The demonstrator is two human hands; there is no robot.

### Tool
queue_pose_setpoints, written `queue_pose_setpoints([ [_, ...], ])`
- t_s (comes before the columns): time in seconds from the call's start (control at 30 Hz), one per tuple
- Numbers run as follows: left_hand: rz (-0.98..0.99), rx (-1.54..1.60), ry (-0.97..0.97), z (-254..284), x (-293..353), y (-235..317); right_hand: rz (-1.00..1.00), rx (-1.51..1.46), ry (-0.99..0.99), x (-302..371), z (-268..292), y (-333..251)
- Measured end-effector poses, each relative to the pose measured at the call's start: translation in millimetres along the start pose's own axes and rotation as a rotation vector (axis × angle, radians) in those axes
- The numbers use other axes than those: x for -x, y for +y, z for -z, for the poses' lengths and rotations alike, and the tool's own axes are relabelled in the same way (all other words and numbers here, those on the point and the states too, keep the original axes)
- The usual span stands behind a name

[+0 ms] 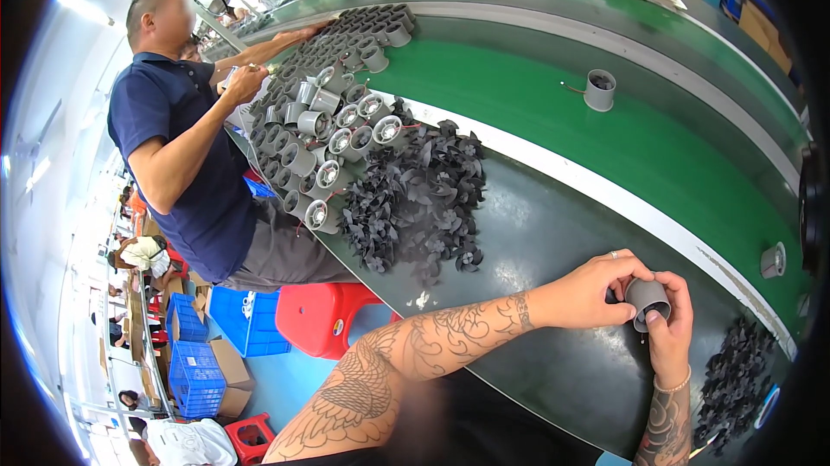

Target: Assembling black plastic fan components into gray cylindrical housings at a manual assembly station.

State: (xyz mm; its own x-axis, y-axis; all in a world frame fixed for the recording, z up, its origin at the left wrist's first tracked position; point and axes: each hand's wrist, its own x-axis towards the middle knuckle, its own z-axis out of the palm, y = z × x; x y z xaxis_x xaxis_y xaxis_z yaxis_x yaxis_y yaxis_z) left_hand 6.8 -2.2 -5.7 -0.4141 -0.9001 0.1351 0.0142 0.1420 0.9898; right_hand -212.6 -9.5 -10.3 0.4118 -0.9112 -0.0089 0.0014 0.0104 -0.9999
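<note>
Over the dark worktop, a grey cylindrical fan housing (pixel 646 295) is tilted with its open end toward me. My left hand (pixel 588 291) grips its left side, the fingers curled around it. On the other side my right hand (pixel 673 319) holds it, thumb at the lower rim and fingers over the top. A dark part shows inside the housing, partly hidden by my thumb. Left of my hands lies a large heap of black fan blades (pixel 432 194). A second heap of black blades (pixel 735 379) sits to the right of my right hand.
Many grey housings (pixel 298 159) crowd the worktop at the far left, where a co-worker in a navy shirt (pixel 186 133) reaches among them. Beyond a white rail, a green conveyor belt (pixel 510 90) carries single housings. A red stool (pixel 320 319) and blue crates (pixel 203 375) stand at lower left.
</note>
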Motion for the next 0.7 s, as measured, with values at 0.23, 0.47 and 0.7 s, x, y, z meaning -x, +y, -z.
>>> queue_pose_setpoints([
  [0.23, 0.018, 0.056, -0.019, 1.2, -0.3, -1.1, -0.018, 0.028, -0.008, 1.1, -1.9, -1.3],
  [0.47, 0.059, 0.053, -0.052, 4.5, -0.8, 2.2, -0.008, 0.082, -0.024, 3.0, -1.7, -3.3],
  [0.7, 0.104, 0.021, -0.068, 6.1, 0.4, 6.4, -0.002, 0.072, -0.07, 2.4, 0.4, -6.6],
])
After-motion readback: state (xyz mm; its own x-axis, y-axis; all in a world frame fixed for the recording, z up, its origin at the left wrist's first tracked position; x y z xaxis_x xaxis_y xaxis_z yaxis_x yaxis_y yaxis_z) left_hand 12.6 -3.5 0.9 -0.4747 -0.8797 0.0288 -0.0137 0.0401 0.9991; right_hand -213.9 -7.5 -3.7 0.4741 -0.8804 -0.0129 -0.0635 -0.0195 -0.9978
